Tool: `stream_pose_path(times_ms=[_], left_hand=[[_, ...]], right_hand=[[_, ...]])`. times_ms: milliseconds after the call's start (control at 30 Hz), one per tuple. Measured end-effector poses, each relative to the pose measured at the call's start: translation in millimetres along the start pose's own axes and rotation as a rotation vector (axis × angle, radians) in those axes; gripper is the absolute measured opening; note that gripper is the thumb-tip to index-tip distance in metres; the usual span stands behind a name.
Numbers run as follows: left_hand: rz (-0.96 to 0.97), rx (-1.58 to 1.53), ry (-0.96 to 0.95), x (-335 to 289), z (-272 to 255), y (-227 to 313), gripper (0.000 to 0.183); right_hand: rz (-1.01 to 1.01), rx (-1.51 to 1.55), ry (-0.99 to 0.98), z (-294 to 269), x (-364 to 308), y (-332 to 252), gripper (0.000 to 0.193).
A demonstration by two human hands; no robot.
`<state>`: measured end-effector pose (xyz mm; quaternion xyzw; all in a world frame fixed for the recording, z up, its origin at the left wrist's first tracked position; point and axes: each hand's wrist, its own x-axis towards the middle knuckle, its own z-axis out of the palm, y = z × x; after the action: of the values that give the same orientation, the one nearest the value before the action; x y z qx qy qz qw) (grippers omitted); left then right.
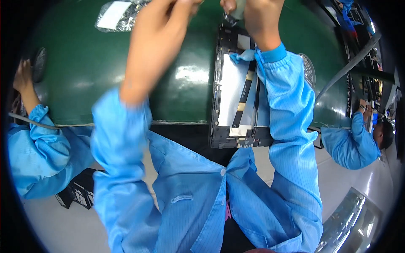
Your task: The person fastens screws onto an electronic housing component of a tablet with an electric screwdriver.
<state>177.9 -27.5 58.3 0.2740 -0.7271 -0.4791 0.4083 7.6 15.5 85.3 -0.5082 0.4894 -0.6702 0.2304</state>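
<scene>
Hands (263, 21) nr shiny rect. blk-framed panel (228, 97)

Your left hand (158, 27), above left of the flat electronics panel (230, 90), is motion-blurred; the upper edge crops its fingertips. Your right hand (262, 19), above the panel, is also cropped; the pale object (238, 10) against it cannot be identified, nor its grip confirmed. Your right sleeve (291, 101) hides part of the panel's right side and of the mesh disc (309, 69) beyond.

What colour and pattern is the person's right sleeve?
The right sleeve is bright blue with fine pinstripes; the head view shows it best.
</scene>
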Motion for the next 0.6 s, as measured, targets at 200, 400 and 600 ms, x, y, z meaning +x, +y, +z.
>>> stream_pose_path(times_ms=[200, 400, 600], left_hand=[[-0.518, -0.063, -0.178, -211.7, -0.1, 46.8, 0.043], [-0.872, -1.22, -0.204, -199.2, 39.3, 41.8, 0.05], [-0.952, -0.603, -0.127, -200.3, 27.5, 90.6, 0.044]], right_hand=[[0.001, 0.18, 0.071, -9.7, 22.6, -18.4, 0.021], [-0.036, 0.145, 0.362, -83.8, 3.8, -75.5, 0.02], [0.047, -0.112, 0.538, -174.7, -26.8, -81.7, 0.019]])
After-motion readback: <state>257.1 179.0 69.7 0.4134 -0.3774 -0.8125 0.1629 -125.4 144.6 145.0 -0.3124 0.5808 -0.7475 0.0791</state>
